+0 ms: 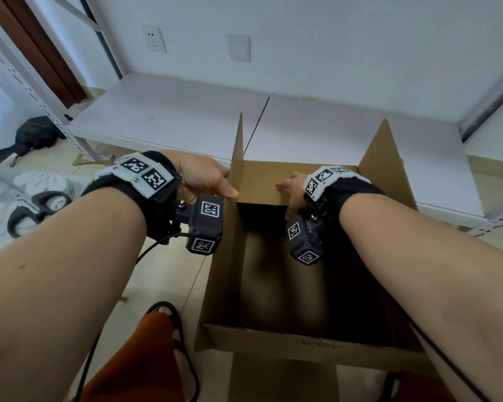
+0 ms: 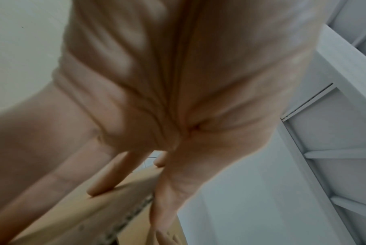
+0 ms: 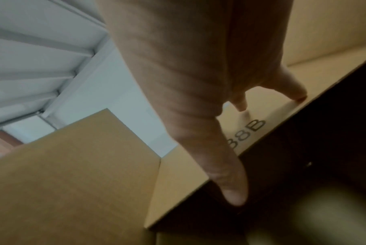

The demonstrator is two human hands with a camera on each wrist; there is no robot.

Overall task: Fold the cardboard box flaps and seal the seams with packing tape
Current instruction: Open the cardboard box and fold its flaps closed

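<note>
An open brown cardboard box (image 1: 302,342) stands on the floor in front of me. Its left flap (image 1: 236,158) and right flap (image 1: 385,158) stand upright. The far flap (image 1: 259,181) is folded inward, and the near flap hangs outward. My left hand (image 1: 206,178) holds the left flap, with the fingers (image 2: 102,182) flat on its outer face and the thumb (image 2: 167,199) on the inner side. My right hand (image 1: 292,188) presses its fingertips (image 3: 299,96) down on the far flap (image 3: 199,165), and its thumb reaches past that flap's edge. No tape is in view.
A low white shelf board (image 1: 172,117) of a metal rack (image 1: 41,91) runs behind the box. A black bag (image 1: 35,134) lies at far left. Black-handled scissors (image 1: 38,210) rest on a patterned cloth at left. My sandalled foot (image 1: 169,314) is beside the box.
</note>
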